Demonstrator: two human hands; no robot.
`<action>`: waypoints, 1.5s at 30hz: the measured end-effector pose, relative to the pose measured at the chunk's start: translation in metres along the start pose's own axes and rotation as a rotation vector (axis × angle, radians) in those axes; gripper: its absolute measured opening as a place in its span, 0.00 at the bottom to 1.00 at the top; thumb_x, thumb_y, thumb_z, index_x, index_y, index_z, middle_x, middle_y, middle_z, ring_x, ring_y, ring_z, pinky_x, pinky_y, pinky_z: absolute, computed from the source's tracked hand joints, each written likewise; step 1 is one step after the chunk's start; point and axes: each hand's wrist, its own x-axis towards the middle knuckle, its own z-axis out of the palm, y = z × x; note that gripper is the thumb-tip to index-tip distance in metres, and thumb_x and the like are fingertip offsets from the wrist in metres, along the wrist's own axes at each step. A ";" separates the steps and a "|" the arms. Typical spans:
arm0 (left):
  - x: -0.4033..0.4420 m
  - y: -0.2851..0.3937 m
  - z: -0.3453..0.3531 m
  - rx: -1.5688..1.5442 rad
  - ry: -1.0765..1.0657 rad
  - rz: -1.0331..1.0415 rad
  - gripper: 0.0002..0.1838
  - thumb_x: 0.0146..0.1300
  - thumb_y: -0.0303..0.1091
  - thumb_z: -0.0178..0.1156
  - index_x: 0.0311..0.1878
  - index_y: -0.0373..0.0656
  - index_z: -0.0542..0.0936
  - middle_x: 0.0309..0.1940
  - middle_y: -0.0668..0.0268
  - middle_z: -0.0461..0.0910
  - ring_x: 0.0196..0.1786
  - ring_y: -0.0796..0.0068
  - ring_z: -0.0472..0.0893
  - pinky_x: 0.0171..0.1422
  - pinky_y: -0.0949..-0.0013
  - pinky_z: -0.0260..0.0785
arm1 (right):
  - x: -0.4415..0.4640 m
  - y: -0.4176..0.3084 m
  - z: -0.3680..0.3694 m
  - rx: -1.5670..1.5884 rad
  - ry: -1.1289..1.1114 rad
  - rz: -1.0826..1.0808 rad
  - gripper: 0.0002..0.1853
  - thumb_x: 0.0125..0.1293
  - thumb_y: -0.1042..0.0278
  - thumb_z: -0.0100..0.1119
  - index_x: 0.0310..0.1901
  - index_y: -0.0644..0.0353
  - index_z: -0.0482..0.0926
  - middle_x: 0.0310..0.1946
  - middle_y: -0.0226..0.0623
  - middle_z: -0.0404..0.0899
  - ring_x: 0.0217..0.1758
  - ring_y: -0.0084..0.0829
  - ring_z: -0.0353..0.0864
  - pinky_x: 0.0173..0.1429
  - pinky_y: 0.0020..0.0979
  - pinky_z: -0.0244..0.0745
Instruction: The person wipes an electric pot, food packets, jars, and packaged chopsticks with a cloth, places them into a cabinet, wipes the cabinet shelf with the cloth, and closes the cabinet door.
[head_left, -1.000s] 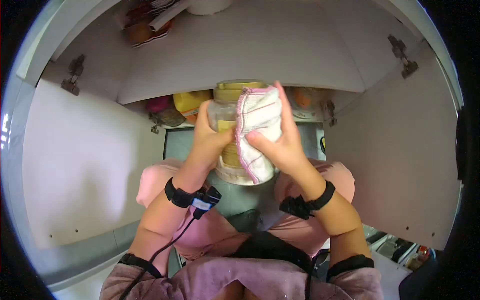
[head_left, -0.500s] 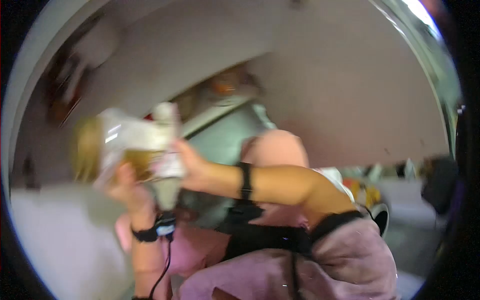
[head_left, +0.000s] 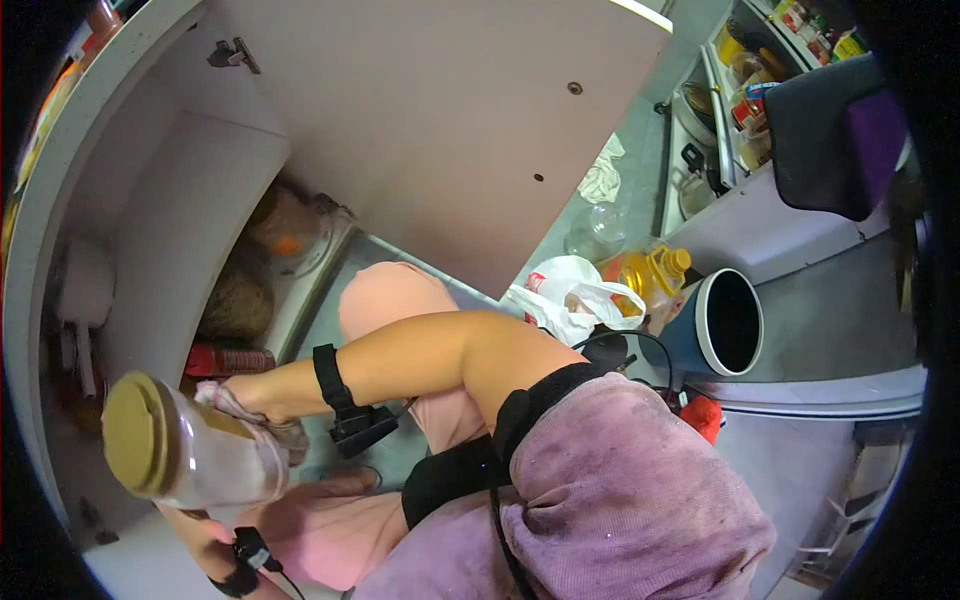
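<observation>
A clear jar (head_left: pixel 215 455) with a gold-coloured lid and white contents is held tilted at the left, its lid toward the cabinet. My left hand (head_left: pixel 190 522) grips it from below, with the fingers mostly hidden behind the jar. My right hand (head_left: pixel 255 394) is closed on a pale pink cloth (head_left: pixel 221 398), which it presses against the side of the jar near its base. A black strap and a small device sit on each wrist.
An open cabinet door (head_left: pixel 430 120) spans the top. Inside the cabinet are a red bottle (head_left: pixel 230 360) and several bags. To the right stand a white plastic bag (head_left: pixel 570 295), a yellow oil bottle (head_left: pixel 650 275), a blue bin (head_left: pixel 708 325) and an opened drawer unit (head_left: pixel 800 215).
The view has swung and steadied, bringing the floor and drawers at right into sight. The jar has moved lower in view; my right hand with the cloth is still at it.
</observation>
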 end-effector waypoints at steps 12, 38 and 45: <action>0.021 -0.041 0.016 -0.256 0.832 -0.091 0.41 0.54 0.60 0.62 0.61 0.36 0.64 0.52 0.60 0.72 0.53 0.68 0.74 0.58 0.64 0.68 | -0.066 0.000 0.041 0.148 -0.375 -0.516 0.26 0.69 0.59 0.49 0.65 0.61 0.60 0.59 0.43 0.69 0.62 0.37 0.70 0.68 0.39 0.62; 0.003 0.006 0.057 0.439 0.639 -0.225 0.56 0.36 0.36 0.76 0.67 0.39 0.51 0.55 0.49 0.70 0.57 0.53 0.74 0.60 0.59 0.66 | -0.091 -0.039 0.087 -1.349 0.243 -1.283 0.49 0.43 0.52 0.73 0.64 0.68 0.60 0.57 0.55 0.66 0.60 0.53 0.67 0.63 0.40 0.62; -0.007 -0.004 0.043 -0.064 0.529 -0.185 0.51 0.42 0.36 0.75 0.66 0.37 0.53 0.59 0.58 0.65 0.62 0.67 0.67 0.66 0.62 0.59 | -0.079 -0.053 0.068 -0.734 -0.179 -1.034 0.35 0.51 0.67 0.65 0.61 0.69 0.65 0.60 0.40 0.64 0.63 0.33 0.65 0.68 0.30 0.58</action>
